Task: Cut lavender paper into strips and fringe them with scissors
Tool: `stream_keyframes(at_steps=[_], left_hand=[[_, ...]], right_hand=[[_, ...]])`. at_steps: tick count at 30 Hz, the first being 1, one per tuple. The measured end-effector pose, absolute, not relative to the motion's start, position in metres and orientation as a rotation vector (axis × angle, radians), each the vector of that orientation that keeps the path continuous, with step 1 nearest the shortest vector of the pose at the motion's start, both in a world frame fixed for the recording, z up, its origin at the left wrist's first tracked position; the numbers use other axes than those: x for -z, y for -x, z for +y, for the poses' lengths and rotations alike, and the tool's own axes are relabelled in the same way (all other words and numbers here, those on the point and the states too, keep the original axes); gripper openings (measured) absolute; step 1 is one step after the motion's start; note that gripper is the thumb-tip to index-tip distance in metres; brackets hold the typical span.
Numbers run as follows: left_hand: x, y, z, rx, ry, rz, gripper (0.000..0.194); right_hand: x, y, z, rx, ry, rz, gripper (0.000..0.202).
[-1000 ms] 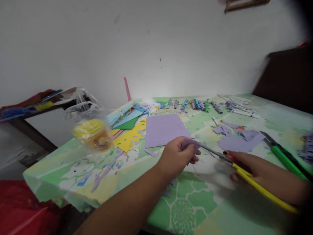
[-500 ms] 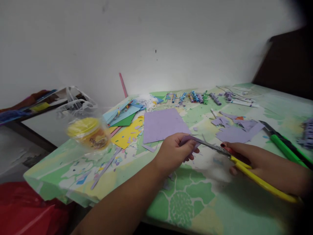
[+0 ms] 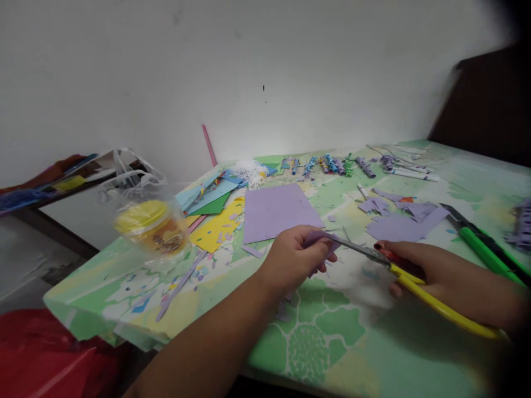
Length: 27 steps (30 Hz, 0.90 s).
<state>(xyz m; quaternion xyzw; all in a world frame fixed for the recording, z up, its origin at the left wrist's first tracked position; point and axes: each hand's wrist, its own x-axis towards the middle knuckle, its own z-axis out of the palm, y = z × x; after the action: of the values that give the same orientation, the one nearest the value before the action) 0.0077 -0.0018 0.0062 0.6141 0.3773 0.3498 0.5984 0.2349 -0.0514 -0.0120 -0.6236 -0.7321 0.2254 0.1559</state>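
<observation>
Between thumb and fingers, my left hand (image 3: 296,254) pinches a small piece of purple paper (image 3: 314,237), partly covered by the fingers. My right hand (image 3: 440,276) is closed on yellow-handled scissors (image 3: 435,307). Their blades reach left to the paper's edge, by my left fingertips; how far the blades part is too fine to tell. Just beyond my left hand lies a larger purple sheet (image 3: 280,213) flat on the cloth. Purple paper offcuts (image 3: 406,224) are scattered beyond my right hand.
A green utility knife (image 3: 487,254) lies at the right. Curled paper rolls (image 3: 329,164) line the back beside white string (image 3: 251,172). Coloured sheets (image 3: 218,224) and a yellow-lidded tub (image 3: 153,226) in plastic stand left. Paper scraps litter the patterned tablecloth (image 3: 315,342).
The scissors' yellow handle has shifted slightly up and left in my right hand. My left hand keeps its hold on the paper, and the view has moved a little.
</observation>
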Motion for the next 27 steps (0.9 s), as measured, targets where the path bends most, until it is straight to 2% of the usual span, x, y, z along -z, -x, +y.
stream_keyframes(at_steps=[11,27], left_hand=[[-0.009,-0.004,0.0,-0.769,-1.354,0.802,0.012],[-0.008,0.004,0.003,-0.642,-1.343,0.683,0.012]], right_hand=[[0.009,-0.24,-0.049,-0.716,1.772,-2.125,0.031],[0.013,-0.242,-0.05,-0.366,1.933,-2.076,0.036]])
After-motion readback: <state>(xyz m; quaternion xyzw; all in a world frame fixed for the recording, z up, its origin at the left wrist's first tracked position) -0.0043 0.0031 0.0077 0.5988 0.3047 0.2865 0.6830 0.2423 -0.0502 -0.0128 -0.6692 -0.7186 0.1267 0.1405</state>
